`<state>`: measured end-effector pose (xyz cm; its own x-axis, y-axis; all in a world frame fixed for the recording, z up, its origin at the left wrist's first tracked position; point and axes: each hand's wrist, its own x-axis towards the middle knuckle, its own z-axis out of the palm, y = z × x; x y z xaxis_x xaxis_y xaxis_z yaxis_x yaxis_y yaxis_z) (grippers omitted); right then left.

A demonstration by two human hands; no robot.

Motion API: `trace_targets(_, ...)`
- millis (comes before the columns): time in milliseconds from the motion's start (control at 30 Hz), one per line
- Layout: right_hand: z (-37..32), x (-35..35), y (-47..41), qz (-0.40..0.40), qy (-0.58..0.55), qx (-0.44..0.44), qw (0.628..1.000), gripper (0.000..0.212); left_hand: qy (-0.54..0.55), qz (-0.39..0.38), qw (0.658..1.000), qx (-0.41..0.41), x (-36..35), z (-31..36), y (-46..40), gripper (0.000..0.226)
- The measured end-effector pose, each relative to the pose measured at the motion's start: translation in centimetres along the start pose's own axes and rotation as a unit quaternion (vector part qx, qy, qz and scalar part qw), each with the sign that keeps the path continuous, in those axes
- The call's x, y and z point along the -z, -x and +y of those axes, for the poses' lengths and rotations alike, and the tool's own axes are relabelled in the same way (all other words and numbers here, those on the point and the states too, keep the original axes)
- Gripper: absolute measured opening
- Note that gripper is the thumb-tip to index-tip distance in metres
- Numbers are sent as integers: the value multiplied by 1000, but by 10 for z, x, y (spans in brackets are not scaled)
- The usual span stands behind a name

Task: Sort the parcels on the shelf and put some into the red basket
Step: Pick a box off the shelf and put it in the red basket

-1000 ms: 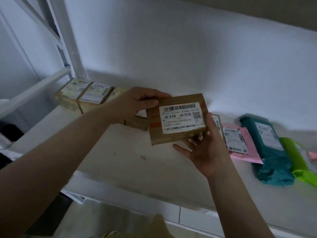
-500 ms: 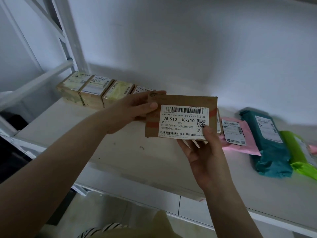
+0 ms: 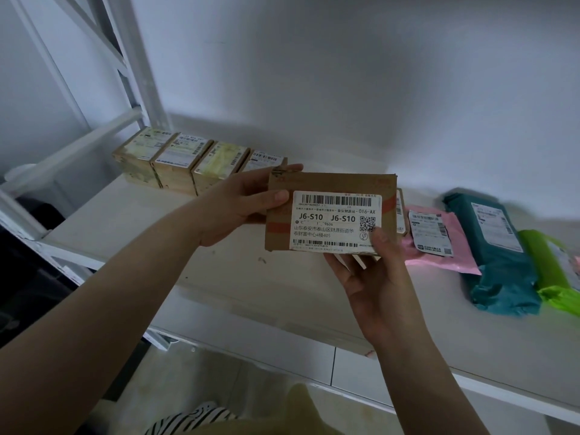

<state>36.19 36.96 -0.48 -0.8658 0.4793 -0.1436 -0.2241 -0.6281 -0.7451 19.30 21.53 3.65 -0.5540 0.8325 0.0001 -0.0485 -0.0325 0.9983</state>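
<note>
Both hands, left hand (image 3: 238,208) and right hand (image 3: 373,277), grip the flat brown cardboard parcel (image 3: 329,211) as before; its white label now faces squarely up, level between them.

You hold the cardboard parcel (image 3: 329,211) above the shelf (image 3: 251,277), left hand (image 3: 238,208) at its 9 o'clock edge, right hand (image 3: 373,277) at 5 o'clock. A row of boxes (image 3: 175,164) stands at 10 o'clock behind it. Three soft mailers (image 3: 489,246) lie side by side at 3 o'clock.
</note>
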Motion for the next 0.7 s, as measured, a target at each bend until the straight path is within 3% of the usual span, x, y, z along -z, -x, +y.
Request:
trace_targets(233,-3,5,16,17,42,-2,999,68,-20,-24,999,35,-5,-4,9,45)
trace_targets(333,-5,7,31,24,61,2,998,51,-47,-70,995,59,-5,0,14,44)
trace_targets(500,0,8,71,47,110,11,993,41,-44,-126,986,98,-10,-1,28,15)
trace_targets(633,13,3,108,125,139,21,982,31,-44,-159,975,147,-22,-20,49,29)
trace_targets(700,24,2,129,186,142,37,972,37,-37,-168,971,168,-34,-33,61,31)
